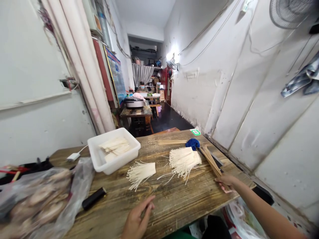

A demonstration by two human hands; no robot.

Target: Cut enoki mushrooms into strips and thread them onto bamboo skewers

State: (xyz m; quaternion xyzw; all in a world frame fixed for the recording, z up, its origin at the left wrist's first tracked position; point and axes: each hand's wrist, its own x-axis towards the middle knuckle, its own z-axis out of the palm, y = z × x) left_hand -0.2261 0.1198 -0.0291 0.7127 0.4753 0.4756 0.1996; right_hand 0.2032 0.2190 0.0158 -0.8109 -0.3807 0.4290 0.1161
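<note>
My right hand [226, 183] is at the near end of a bundle of bamboo skewers [210, 161], its fingers closed around the ends. The bundle slants across the right side of the wooden table. My left hand [139, 215] hovers at the table's front with fingers stretched out and holds nothing. Beyond its fingertips lies a small fanned bunch of enoki mushrooms [142, 172]. A larger pile of enoki mushrooms [183, 161] sits between that bunch and the skewers. Some loose strands trail from the pile.
On the wooden table [171, 205] stand a white plastic tub [113, 164] with pale flat pieces inside and a black cylinder [94, 198]. A plastic bag [47, 199] fills the left. A blue cloth [192, 143] and more skewers [171, 142] lie behind. A person [142, 88] sits far back.
</note>
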